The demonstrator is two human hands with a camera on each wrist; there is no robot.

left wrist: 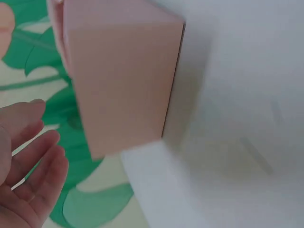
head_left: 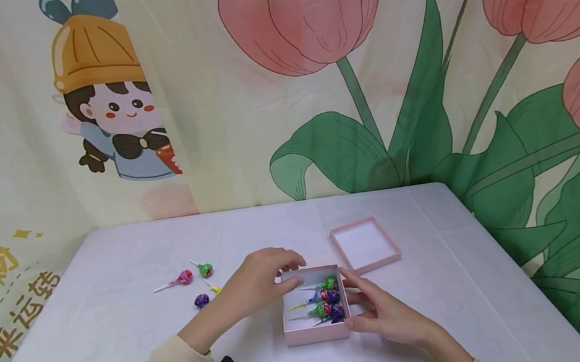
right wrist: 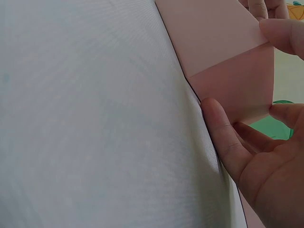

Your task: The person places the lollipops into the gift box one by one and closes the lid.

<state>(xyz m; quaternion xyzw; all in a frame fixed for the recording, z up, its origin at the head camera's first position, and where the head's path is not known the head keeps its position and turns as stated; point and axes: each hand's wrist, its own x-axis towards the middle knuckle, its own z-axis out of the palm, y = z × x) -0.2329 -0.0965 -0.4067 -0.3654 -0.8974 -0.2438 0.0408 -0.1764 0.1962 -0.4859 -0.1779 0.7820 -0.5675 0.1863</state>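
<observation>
A small pink box (head_left: 315,335) with a white inside stands on the table. Several wrapped lollipops (head_left: 321,309), green and purple among them, lie in it toward its right side, their sticks pointing left. My left hand (head_left: 254,283) hovers at the box's left rim with nothing in it, fingers loosely bent and thumb reaching over the opening. In the left wrist view its fingers (left wrist: 45,166) are apart from the pink wall. My right hand (head_left: 391,313) holds the box's right side between thumb at the near corner and index finger at the far corner.
Behind the box to the right lies the pink-rimmed lid (head_left: 365,245), white inside up. Left of my left hand are loose lollipops: a pink one (head_left: 185,277), a green one (head_left: 205,270), a purple one (head_left: 201,300) and a partly covered yellow one (head_left: 217,290). A printed curtain (head_left: 214,123) hangs behind the table.
</observation>
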